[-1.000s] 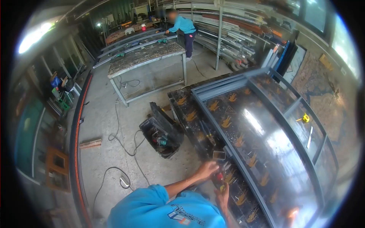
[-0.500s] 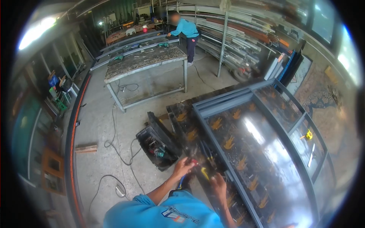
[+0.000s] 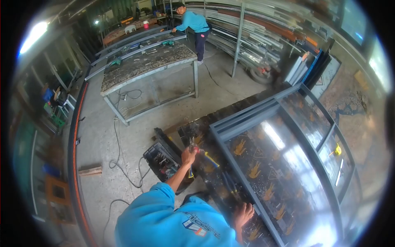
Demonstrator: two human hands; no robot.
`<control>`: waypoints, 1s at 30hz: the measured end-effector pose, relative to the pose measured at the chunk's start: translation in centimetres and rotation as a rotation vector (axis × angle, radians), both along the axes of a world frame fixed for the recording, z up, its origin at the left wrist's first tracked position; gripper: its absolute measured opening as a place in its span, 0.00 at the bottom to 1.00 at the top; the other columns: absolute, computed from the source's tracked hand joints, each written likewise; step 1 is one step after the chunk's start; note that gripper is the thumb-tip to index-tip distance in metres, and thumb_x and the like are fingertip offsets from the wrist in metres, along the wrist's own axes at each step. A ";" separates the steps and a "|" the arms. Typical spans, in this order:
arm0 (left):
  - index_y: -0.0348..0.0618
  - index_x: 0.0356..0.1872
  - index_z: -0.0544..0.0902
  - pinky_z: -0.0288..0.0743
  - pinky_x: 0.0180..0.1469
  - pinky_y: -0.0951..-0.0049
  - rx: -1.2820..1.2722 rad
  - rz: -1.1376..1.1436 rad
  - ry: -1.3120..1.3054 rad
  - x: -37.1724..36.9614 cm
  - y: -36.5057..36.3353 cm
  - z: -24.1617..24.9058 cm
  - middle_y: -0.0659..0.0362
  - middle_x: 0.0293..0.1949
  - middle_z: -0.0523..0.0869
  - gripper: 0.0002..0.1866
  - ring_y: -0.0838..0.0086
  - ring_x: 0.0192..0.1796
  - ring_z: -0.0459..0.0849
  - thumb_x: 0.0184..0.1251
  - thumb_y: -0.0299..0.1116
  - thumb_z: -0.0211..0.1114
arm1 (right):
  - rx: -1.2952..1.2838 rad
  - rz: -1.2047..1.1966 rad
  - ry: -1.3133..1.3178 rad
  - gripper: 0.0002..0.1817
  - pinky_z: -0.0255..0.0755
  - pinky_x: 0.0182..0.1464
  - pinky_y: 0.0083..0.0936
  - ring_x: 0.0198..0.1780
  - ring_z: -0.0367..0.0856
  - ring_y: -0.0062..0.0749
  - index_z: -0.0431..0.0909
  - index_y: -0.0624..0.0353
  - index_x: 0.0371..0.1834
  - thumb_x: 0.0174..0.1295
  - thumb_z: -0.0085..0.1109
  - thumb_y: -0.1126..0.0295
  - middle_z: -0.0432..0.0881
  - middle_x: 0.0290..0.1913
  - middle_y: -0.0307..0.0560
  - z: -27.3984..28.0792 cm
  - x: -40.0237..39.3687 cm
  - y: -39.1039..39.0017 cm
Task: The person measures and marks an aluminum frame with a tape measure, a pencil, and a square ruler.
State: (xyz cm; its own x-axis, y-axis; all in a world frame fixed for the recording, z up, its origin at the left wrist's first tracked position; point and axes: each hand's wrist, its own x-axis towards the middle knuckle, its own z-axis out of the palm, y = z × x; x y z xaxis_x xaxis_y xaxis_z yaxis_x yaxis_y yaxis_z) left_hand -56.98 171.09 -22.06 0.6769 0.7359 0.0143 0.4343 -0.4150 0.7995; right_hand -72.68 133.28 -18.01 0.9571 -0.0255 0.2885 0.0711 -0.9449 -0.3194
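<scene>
My left hand (image 3: 189,156) is raised over the near-left corner of the dark worktable (image 3: 197,129), which is printed with orange hand marks. It grips a pair of pliers (image 3: 204,155) with red, blue and yellow on the handles. My right hand (image 3: 243,214) rests flat on the table's near edge, fingers spread, holding nothing. It lies beside the grey aluminium window frame (image 3: 230,153) with glass panes that covers most of the table.
An open black toolbox (image 3: 161,159) sits on the floor just left of the table, with cables (image 3: 119,164) trailing past it. A yellow tape measure (image 3: 338,150) lies on the glass. Farther back stand a steel workbench (image 3: 144,66) and another person in a blue top (image 3: 193,22) by racks of profiles.
My left hand has lifted the pliers from the table and moved farther along its left edge. My right hand has drawn back toward my body and let go of what it touched.
</scene>
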 end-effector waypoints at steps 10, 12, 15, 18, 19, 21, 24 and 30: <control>0.36 0.50 0.79 0.67 0.58 0.56 0.141 -0.097 0.115 3.8 -0.4 0.1 0.42 0.44 0.82 0.26 0.48 0.54 0.74 0.53 0.42 0.70 | 0.233 0.146 0.181 0.23 0.61 0.62 0.47 0.61 0.63 0.58 0.71 0.64 0.52 0.52 0.61 0.73 0.67 0.57 0.62 2.2 1.4 1.1; 0.36 0.52 0.79 0.65 0.61 0.56 0.060 -0.171 0.185 3.8 -1.0 2.5 0.43 0.47 0.81 0.27 0.50 0.56 0.73 0.54 0.43 0.70 | 0.212 0.179 0.133 0.19 0.63 0.61 0.46 0.60 0.65 0.58 0.73 0.64 0.49 0.52 0.60 0.75 0.69 0.55 0.63 1.8 1.6 1.4; 0.37 0.54 0.78 0.64 0.62 0.57 -0.068 -0.253 0.153 3.5 -0.9 4.3 0.44 0.50 0.79 0.29 0.52 0.59 0.71 0.54 0.44 0.70 | 0.286 0.121 0.062 0.17 0.64 0.59 0.45 0.57 0.67 0.56 0.75 0.64 0.47 0.52 0.60 0.75 0.72 0.52 0.61 2.7 2.0 1.0; 0.45 0.50 0.79 0.66 0.58 0.53 0.166 -0.112 0.004 3.5 -2.0 2.5 0.46 0.49 0.80 0.24 0.51 0.56 0.74 0.50 0.40 0.71 | 0.337 -0.117 -0.126 0.09 0.68 0.51 0.38 0.44 0.75 0.48 0.78 0.63 0.42 0.57 0.59 0.75 0.78 0.39 0.53 3.1 1.7 -1.1; 0.43 0.54 0.77 0.64 0.61 0.54 0.182 -0.154 0.009 3.6 -2.0 1.7 0.47 0.53 0.77 0.26 0.53 0.59 0.71 0.52 0.40 0.70 | 0.318 -0.231 -0.182 0.08 0.70 0.48 0.35 0.40 0.77 0.46 0.78 0.63 0.41 0.59 0.58 0.75 0.80 0.36 0.53 2.8 1.0 -2.4; 0.40 0.55 0.76 0.62 0.62 0.54 0.185 -0.153 -0.087 4.1 -3.0 2.2 0.48 0.52 0.78 0.27 0.54 0.60 0.71 0.55 0.40 0.69 | 0.563 -0.543 -0.232 0.09 0.72 0.40 0.28 0.34 0.77 0.33 0.78 0.65 0.41 0.63 0.58 0.71 0.81 0.33 0.49 1.9 -0.1 -4.7; 0.41 0.54 0.77 0.65 0.58 0.56 0.323 -0.266 -0.174 5.1 -5.3 6.0 0.47 0.50 0.79 0.23 0.53 0.54 0.74 0.61 0.44 0.64 | 0.776 -0.823 -0.262 0.13 0.70 0.36 0.23 0.32 0.72 0.23 0.78 0.67 0.40 0.65 0.57 0.65 0.78 0.28 0.43 2.3 -3.0 -7.6; 0.39 0.54 0.77 0.67 0.56 0.57 0.406 -0.609 -0.212 13.0 -8.8 6.7 0.48 0.48 0.80 0.23 0.52 0.52 0.76 0.58 0.37 0.67 | 0.405 -1.010 -0.170 0.16 0.69 0.36 0.35 0.31 0.77 0.43 0.77 0.63 0.43 0.66 0.53 0.59 0.81 0.31 0.55 -3.5 -9.2 -12.2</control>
State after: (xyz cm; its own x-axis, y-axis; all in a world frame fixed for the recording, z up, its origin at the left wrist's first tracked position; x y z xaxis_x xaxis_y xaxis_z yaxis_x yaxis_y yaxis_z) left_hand -43.97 162.31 -15.36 0.9146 0.1423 0.3785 -0.1113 -0.8113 0.5740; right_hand -81.86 121.11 -21.52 0.3907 -0.8967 0.2081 -0.6034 -0.4202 -0.6778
